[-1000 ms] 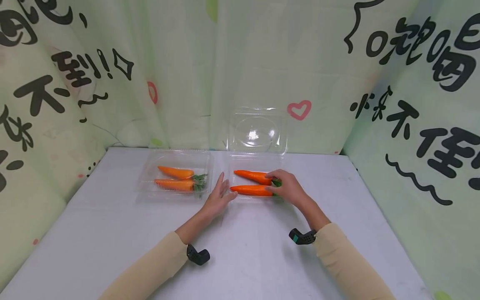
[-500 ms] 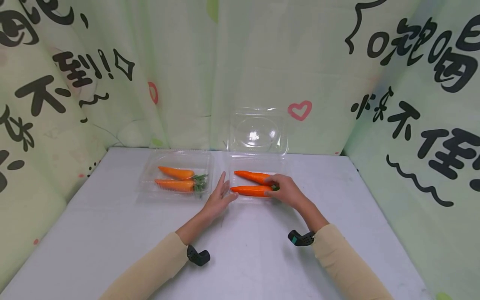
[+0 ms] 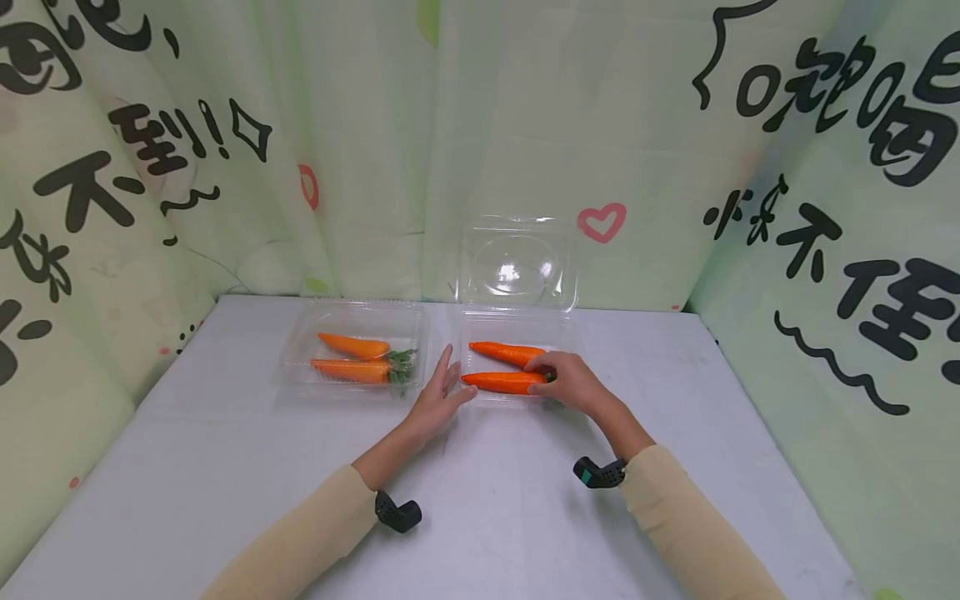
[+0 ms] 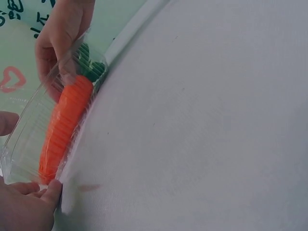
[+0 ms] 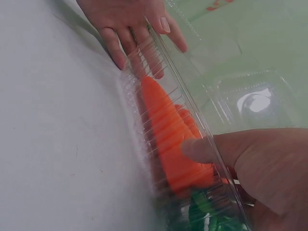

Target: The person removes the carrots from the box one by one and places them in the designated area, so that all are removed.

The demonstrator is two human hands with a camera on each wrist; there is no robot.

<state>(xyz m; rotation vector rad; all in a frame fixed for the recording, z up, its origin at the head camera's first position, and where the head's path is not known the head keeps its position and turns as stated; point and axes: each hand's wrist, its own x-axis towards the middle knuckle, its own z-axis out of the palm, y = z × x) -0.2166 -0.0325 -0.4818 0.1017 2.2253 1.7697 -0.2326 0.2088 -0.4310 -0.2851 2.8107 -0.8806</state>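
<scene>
An open clear plastic clamshell box (image 3: 562, 327) holds two orange carrots with green tops. My right hand (image 3: 576, 385) reaches into it and pinches the thick end of the near carrot (image 3: 495, 382), with the thumb against it in the right wrist view. The far carrot (image 3: 501, 353) lies behind, its top covered by that hand. Against the box's left end rests my left hand (image 3: 435, 403), its fingers extended. In the left wrist view the near carrot (image 4: 65, 127) shows through the ribbed side wall, leaves at its upper end.
To the left stands another clear box (image 3: 300, 333), with two carrots and feathery green leaves inside. The open box's lid (image 3: 517, 271) stands up at the back, close to a printed curtain (image 3: 360, 167). Curtains also flank the white table (image 3: 510, 517).
My right hand has shifted slightly left over the carrots' thick ends, covering more of the green tops. The left hand stays at the box's end, and the carrots have barely moved.
</scene>
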